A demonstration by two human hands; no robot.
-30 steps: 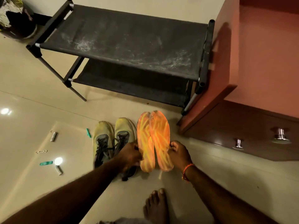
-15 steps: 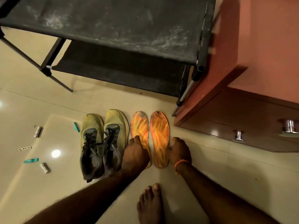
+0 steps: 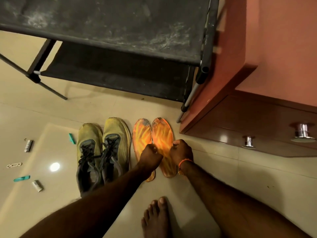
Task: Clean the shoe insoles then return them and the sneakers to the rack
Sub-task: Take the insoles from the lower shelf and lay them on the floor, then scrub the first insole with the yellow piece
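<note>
I see 2 orange insoles lying side by side on the tiled floor [image 3: 214,170], toes pointing toward the rack [image 3: 109,30]. My right hand [image 3: 182,150] curls its fingers over the outer edge of the right insole [image 3: 162,134] near its middle, and my left hand [image 3: 151,154] is curled at that insole's inner edge, above the seam where it meets the left insole [image 3: 141,134]; I cannot tell whether the left grip actually pinches either insole or just hovers closed over them. An orange band [image 3: 184,161] circles the right wrist. Just left of the insoles stand 2 yellow-green sneakers [image 3: 103,148] with dark laces, touching each other, toes also toward the rack. The rack is black, dusty on its upper shelf, with a lower shelf beneath; both shelves carry nothing I can make out. A reddish-brown cabinet [image 3: 267,54] stands against the rack's right side, with a drawer showing 2 metal knobs [image 3: 302,132]. Scattered on the floor at far left are small items: 2 teal pieces [image 3: 22,178], 2 small silvery cylinders [image 3: 37,186] and a white clip [image 3: 14,165]. A bare foot [image 3: 157,219] rests on the floor between my forearms.
</note>
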